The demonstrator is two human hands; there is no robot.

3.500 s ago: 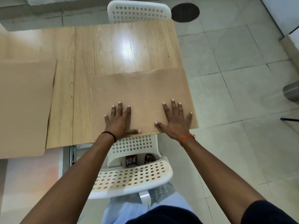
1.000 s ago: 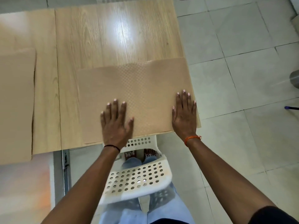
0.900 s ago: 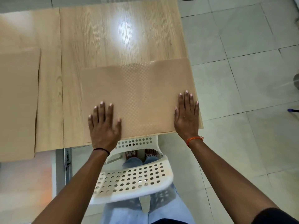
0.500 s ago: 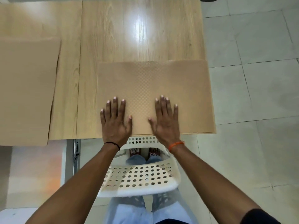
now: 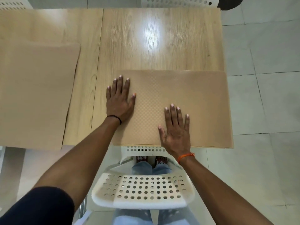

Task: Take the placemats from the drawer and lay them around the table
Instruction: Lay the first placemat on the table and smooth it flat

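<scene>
A tan placemat (image 5: 194, 95) with a fine dotted texture lies flat at the near right corner of the wooden table (image 5: 162, 46). My left hand (image 5: 120, 99) rests palm down on the mat's left edge, fingers spread. My right hand (image 5: 177, 130) presses flat on the mat near its front edge. Neither hand grips anything. A second tan placemat (image 5: 35, 95) lies flat on the left part of the table, reaching its near edge.
A white perforated chair (image 5: 142, 190) stands tucked under the table right in front of me, my legs behind it. Another white chair (image 5: 177, 1) stands at the far side. Grey tiled floor (image 5: 266, 111) lies to the right.
My left hand has slid up and left to the mat's left edge. My right hand has shifted slightly right along the front edge. The mat stays flat in place.
</scene>
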